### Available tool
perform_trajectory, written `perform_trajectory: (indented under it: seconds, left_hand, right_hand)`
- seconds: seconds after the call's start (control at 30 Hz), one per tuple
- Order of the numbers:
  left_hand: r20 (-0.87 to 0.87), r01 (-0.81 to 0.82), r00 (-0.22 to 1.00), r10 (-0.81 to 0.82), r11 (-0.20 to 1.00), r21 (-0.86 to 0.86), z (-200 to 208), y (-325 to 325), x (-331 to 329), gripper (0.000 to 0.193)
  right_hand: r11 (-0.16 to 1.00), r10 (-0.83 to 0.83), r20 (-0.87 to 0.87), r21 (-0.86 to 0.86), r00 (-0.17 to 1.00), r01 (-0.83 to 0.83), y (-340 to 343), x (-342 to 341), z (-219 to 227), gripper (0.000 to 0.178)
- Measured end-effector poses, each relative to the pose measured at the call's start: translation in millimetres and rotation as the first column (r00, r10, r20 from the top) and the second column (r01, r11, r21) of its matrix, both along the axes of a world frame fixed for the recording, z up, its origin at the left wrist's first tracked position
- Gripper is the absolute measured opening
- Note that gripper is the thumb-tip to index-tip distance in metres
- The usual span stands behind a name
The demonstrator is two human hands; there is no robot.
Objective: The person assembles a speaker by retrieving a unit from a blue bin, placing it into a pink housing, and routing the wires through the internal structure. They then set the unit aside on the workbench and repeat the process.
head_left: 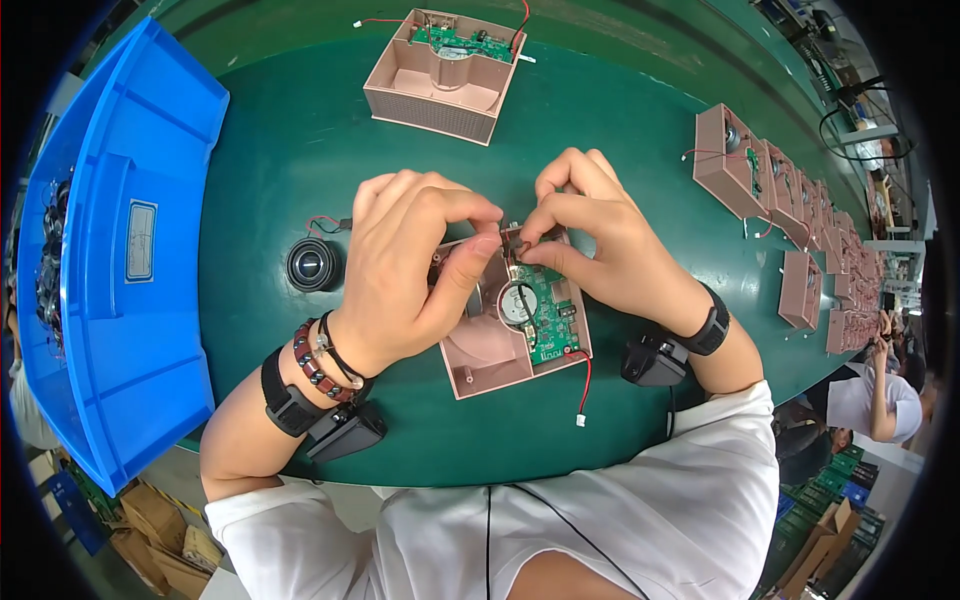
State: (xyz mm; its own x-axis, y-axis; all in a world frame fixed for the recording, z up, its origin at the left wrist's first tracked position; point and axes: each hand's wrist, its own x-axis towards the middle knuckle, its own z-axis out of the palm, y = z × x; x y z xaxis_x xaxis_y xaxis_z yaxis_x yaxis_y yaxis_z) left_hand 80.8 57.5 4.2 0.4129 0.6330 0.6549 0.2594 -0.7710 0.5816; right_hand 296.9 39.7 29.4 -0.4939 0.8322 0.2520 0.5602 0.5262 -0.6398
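Observation:
A pink plastic housing (pixel 473 366) lies open side up in front of me, a green circuit board (pixel 553 318) along its right part. Beside the board is a round silvery part (pixel 517 303), crossed by a dark cable. My left hand (pixel 405 265) reaches over the housing's upper left, thumb and forefinger closed at the top edge. Opposite it, my right hand (pixel 615 235) pinches at the same edge. Small dark and reddish bits show between the fingertips, too hidden to name. A red and black wire (pixel 586 385) with a white plug hangs off the housing's near right corner.
A loose round black speaker (pixel 313 264) with a red lead lies left of my left hand. The blue bin (pixel 165 290) with several dark round parts stands far left. Another pink housing (pixel 430 115) sits beyond my hands. Several more housings (pixel 722 165) line the right side. A person (pixel 870 400) is at far right.

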Motion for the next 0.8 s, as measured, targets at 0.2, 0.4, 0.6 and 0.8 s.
perform_trajectory:
  seconds: [0.2,0.4,0.6,0.8]
  left_hand:
    - [-0.004,0.0,1.0,0.0,0.999,-0.04,-2.6,0.6,0.0,0.014]
    - [-0.008,0.005,1.0,-0.005,0.999,-0.035,-2.8,2.0,0.7,0.016]
    - [-0.015,0.008,1.0,-0.009,0.999,-0.041,-3.6,2.0,-0.6,0.016]
    - [-0.028,0.009,1.0,-0.01,0.999,-0.041,-2.7,0.6,1.1,0.015]
  right_hand:
    - [0.998,0.002,-0.048,-0.064,0.999,-0.005,1.1,-0.8,-8.6,0.018]
    - [0.996,-0.003,-0.018,-0.094,1.0,0.001,1.3,-1.9,-7.4,0.019]
    - [0.999,-0.043,0.063,0.026,0.997,0.041,-5.7,-8.6,-0.5,0.017]
    - [0.952,-0.119,0.2,0.302,0.973,0.055,-16.6,-22.2,8.1,0.016]
